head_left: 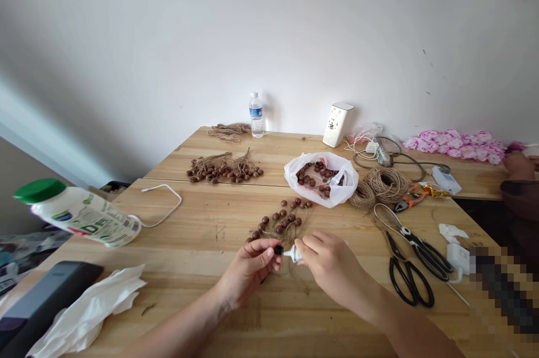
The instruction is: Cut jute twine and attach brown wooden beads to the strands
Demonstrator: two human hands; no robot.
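Observation:
My left hand [255, 260] pinches a small brown round shell [278, 249] with a dark hollow facing right. My right hand [324, 257] is closed around a small white squeeze bottle [295, 253], whose narrow tip points at the shell. Tip and shell are very close; I cannot tell if they touch. Just beyond my hands lie several brown balls on twine [279, 228]. Further back sits a white plastic bag [347, 174], its mouth spread, with more brown shells inside. A bunch of brown balls with twine ends [227, 171] lies to its left.
Twine rolls [386, 184], orange-handled pliers [410, 198] and black scissors [410, 279] lie on the right. A water bottle [256, 116] and white box [338, 125] stand by the wall. A green-capped jar [88, 215] is left. Another person's arm [520, 178] rests at far right.

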